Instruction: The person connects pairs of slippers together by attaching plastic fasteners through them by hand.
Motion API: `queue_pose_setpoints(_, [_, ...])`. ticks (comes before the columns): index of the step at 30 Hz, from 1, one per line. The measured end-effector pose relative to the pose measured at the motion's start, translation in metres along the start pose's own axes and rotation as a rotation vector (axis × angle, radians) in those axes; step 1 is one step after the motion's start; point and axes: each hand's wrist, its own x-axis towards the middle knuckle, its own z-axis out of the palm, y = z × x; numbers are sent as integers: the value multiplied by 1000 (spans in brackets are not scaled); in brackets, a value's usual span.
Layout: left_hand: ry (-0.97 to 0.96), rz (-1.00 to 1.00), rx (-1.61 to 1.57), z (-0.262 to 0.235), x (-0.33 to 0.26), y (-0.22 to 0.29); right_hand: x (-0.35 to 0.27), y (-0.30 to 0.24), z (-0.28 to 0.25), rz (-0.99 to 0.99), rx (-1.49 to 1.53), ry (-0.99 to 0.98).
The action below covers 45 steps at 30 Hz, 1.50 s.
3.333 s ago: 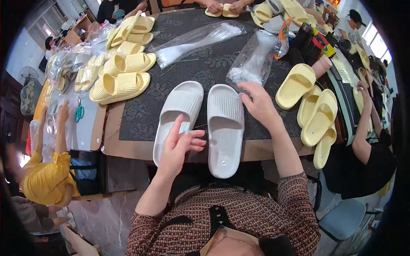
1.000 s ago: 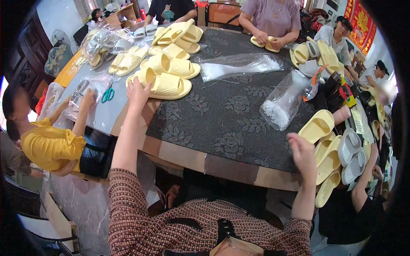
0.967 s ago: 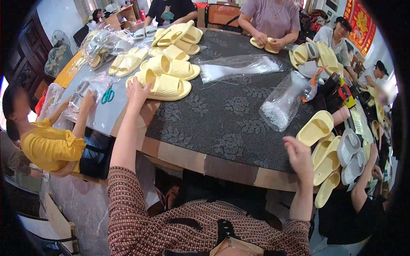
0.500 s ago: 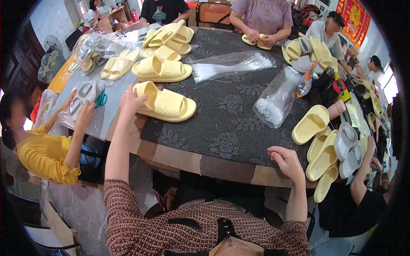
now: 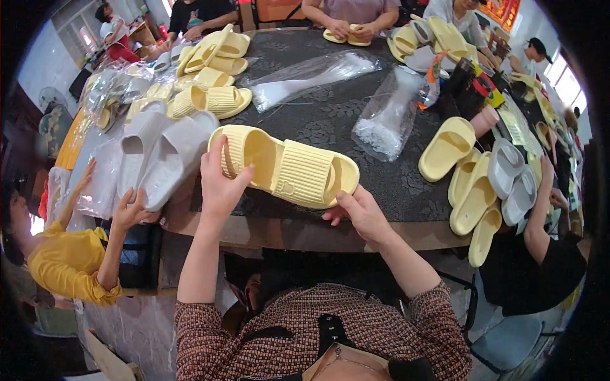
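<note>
A nested pair of yellow slippers [image 5: 289, 168] is lying slantwise at the centre of the frame, raised over the near edge of the surface [image 5: 267, 230], with two ribbed straps showing. Both hands are holding it: the left hand [image 5: 222, 181] is gripping the left end with its thumb on top, and the right hand [image 5: 359, 213] is pinching the lower right end, thumb above and fingers below. The two slippers are seemingly already fitted together; no clear film is covering them, and whether any strip is tying them is too hard to tell.

Just left of the pair, grey slippers [image 5: 166, 152] are leaning over the surface, a co-worker's hand [image 5: 130, 213] reaching to their lower end. Above centre, two clear bags of thin white strips, one long [image 5: 311, 79] and one shorter [image 5: 384, 127], are resting on the dark mat [image 5: 330, 105].

Toward the right, yellow slippers [image 5: 447, 150] and grey slippers [image 5: 508, 171] are lying unwrapped, so plenty is apparently remaining loose. At the upper left, a yellow pile [image 5: 213, 101] is sitting uncovered, while film-covered slippers [image 5: 117, 92] are looking further along.
</note>
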Motion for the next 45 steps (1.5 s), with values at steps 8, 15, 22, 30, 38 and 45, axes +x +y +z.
queue_pose_setpoints(8, [27, -21, -99, 30, -13, 0, -18, 2, -18, 13, 55, 96])
queue_pose_setpoints(15, [8, -22, -132, 38, -17, 24, -36, -3, -27, -33, 36, 131])
queue_pose_setpoints(22, [280, -161, -285, 1, -10, 22, -54, -9, -50, -145, 87, 419])
queue_pose_setpoints(30, [140, -80, -85, -78, -10, -7, -107, -54, -153, -337, -160, 620])
queue_pose_setpoints(38, [-203, 230, 61, -25, -3, 30, 9, -92, -125, -292, -593, 143])
queue_pose_setpoints(45, [-249, 357, 33, 46, -2, 20, 81, -86, -95, -429, -418, 333])
